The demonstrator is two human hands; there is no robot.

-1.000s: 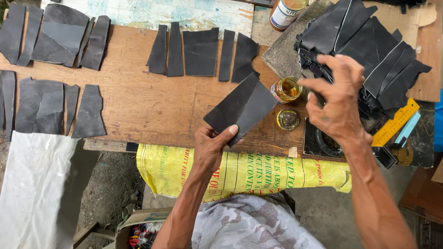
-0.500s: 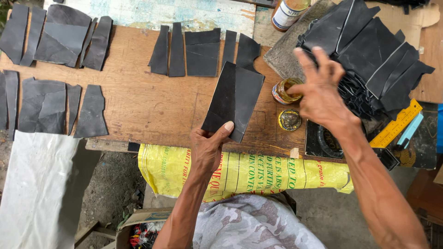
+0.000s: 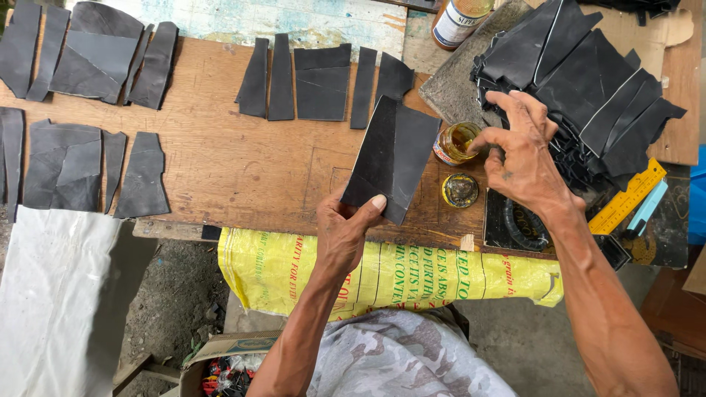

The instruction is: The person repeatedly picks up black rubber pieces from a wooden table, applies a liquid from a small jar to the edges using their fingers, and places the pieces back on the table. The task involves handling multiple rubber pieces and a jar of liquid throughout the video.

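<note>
My left hand (image 3: pixel 346 231) grips the lower corner of a black leather piece (image 3: pixel 391 158), holding it upright over the wooden board (image 3: pixel 235 173). My right hand (image 3: pixel 518 151) hovers at the rim of a small open glass jar of amber glue (image 3: pixel 454 142), forefinger and thumb pinched together at its mouth; whether they hold anything is not visible. The jar's yellow lid (image 3: pixel 460 190) lies just in front of it. A pile of black cut pieces (image 3: pixel 588 81) sits directly behind my right hand.
Rows of black cut pieces (image 3: pixel 320 81) lie across the board, more at the far left (image 3: pixel 66 165). A tall jar (image 3: pixel 457 18) stands at the back. A yellow ruler (image 3: pixel 625 198) and a yellow sack (image 3: pixel 412 276) lie near the front edge.
My left hand has turned the black piece from slanted to nearly upright and shifted it right. My right hand has moved back toward the glue jar and pinched its fingers at the rim.
</note>
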